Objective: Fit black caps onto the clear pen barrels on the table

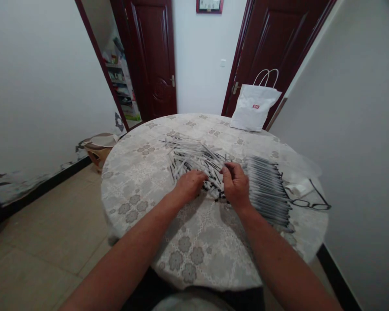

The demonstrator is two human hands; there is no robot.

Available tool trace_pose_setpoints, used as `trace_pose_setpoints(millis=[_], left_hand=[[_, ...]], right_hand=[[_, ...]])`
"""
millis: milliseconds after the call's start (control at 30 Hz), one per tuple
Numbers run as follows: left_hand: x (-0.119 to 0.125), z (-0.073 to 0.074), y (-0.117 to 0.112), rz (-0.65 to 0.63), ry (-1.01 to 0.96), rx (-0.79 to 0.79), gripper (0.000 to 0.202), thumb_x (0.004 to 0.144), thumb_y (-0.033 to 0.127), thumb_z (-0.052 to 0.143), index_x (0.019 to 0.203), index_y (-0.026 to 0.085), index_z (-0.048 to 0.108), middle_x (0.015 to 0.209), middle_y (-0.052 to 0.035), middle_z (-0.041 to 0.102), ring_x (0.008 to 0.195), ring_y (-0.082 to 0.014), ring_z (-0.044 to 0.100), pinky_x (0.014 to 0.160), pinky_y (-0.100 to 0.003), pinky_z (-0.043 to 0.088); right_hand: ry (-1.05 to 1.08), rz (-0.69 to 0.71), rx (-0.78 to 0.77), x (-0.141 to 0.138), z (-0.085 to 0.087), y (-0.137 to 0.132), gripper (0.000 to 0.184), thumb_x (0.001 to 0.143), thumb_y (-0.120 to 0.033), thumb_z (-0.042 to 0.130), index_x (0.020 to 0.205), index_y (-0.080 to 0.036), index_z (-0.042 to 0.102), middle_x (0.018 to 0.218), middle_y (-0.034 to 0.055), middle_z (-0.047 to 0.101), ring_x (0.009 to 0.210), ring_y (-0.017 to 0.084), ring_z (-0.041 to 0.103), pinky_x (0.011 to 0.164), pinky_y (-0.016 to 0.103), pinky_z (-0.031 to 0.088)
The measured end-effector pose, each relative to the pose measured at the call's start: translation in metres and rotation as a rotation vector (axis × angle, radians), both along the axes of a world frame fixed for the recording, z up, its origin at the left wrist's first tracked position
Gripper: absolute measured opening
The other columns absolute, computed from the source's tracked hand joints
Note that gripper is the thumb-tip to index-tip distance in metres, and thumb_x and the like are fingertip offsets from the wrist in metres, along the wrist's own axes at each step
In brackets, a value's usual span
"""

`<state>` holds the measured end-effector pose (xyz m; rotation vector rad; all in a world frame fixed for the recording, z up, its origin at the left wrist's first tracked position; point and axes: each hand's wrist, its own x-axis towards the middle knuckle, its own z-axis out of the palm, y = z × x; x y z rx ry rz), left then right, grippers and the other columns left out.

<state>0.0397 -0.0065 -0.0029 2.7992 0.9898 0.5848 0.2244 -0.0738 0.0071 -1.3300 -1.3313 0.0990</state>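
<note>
A loose pile of thin pen-like sticks, whitish and black, lies crisscross near the table's middle. My left hand is at the pile's near edge, fingers curled together; what they hold is too small to make out. At the pile's right side, my right hand pinches thumb and finger together beside some dark stick ends. Whether a stick is in that pinch cannot be made out. To its right, a neat row of clear-grey pen-like sticks with dark ends lies side by side.
The round table has a patterned floral cloth. Black-framed glasses and a crumpled clear plastic wrapper lie at its right. A white paper bag stands at the back right. A brown stool-like object is beyond the left edge.
</note>
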Motion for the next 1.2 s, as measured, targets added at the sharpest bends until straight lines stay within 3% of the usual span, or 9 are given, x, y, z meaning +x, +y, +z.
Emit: trace_pose_setpoints(millis=[200,467,600,700,800,933,1033,1200], left_hand=[[0.017,-0.004,0.004,-0.060,0.256,0.137,0.018,0.091,0.018,0.057,0.098,0.019,0.073,0.091,-0.0101,0.070,0.090,-0.0264,0.062,0.081,-0.037,0.045],[0.023,-0.010,0.011,-0.113,0.144,0.093,0.013,0.089,0.019,0.060,0.088,0.018,0.073,0.086,-0.0125,0.070,0.092,-0.0284,0.060,0.084,-0.040,0.042],[0.014,-0.006,0.011,-0.112,-0.179,-0.100,0.015,0.088,0.021,0.065,0.095,0.022,0.077,0.093,-0.0113,0.074,0.097,-0.0276,0.064,0.091,-0.040,0.045],[0.002,0.004,0.007,0.029,-0.572,-0.297,0.019,0.091,0.030,0.066,0.105,0.025,0.077,0.103,-0.0079,0.075,0.100,-0.0249,0.067,0.093,-0.038,0.049],[-0.011,0.014,0.001,0.146,-0.959,-0.581,0.027,0.091,0.037,0.067,0.113,0.022,0.074,0.103,-0.0067,0.074,0.095,-0.0226,0.071,0.086,-0.036,0.055],[-0.027,0.016,-0.003,0.135,-1.343,-0.926,0.042,0.082,0.034,0.076,0.121,0.018,0.069,0.093,-0.0038,0.068,0.079,-0.0156,0.069,0.072,-0.030,0.058],[-0.040,0.012,0.003,0.139,-1.477,-0.984,0.048,0.075,0.026,0.082,0.120,0.019,0.067,0.091,-0.0025,0.069,0.072,-0.0109,0.064,0.059,-0.021,0.051],[-0.053,0.003,0.015,0.174,-1.605,-1.003,0.032,0.068,0.020,0.086,0.094,0.017,0.068,0.091,-0.0035,0.071,0.070,-0.0086,0.061,0.052,-0.016,0.042]], right_hand=[[-0.029,0.020,0.051,0.003,-0.003,0.003,0.021,0.099,-0.034,0.054,0.110,-0.021,0.065,0.090,0.0044,0.074,0.080,0.019,0.070,0.077,0.031,0.053],[-0.015,0.040,0.025,0.001,0.000,0.000,0.022,0.100,-0.036,0.052,0.111,-0.022,0.065,0.095,0.0053,0.075,0.086,0.020,0.071,0.081,0.030,0.053],[0.007,0.032,0.021,0.001,0.004,-0.002,0.023,0.100,-0.037,0.052,0.111,-0.022,0.065,0.095,0.0055,0.075,0.085,0.020,0.070,0.080,0.031,0.054],[0.032,0.043,0.019,0.001,0.004,-0.003,0.023,0.100,-0.038,0.052,0.111,-0.022,0.065,0.093,0.0051,0.074,0.082,0.019,0.069,0.078,0.030,0.053],[0.029,0.059,0.003,-0.001,0.004,-0.004,0.022,0.099,-0.037,0.054,0.111,-0.022,0.065,0.089,0.0042,0.073,0.078,0.019,0.069,0.075,0.029,0.052],[-0.056,0.098,-0.017,-0.007,0.004,-0.008,0.019,0.099,-0.034,0.055,0.109,-0.023,0.066,0.088,0.0036,0.073,0.077,0.019,0.069,0.075,0.029,0.051],[-0.150,0.148,-0.008,-0.012,0.003,-0.010,0.018,0.098,-0.032,0.054,0.105,-0.023,0.067,0.089,0.0042,0.074,0.080,0.020,0.069,0.077,0.030,0.052],[-0.231,0.198,-0.033,-0.014,-0.003,-0.009,0.018,0.098,-0.030,0.052,0.106,-0.024,0.067,0.094,0.0059,0.074,0.087,0.022,0.070,0.080,0.032,0.052]])
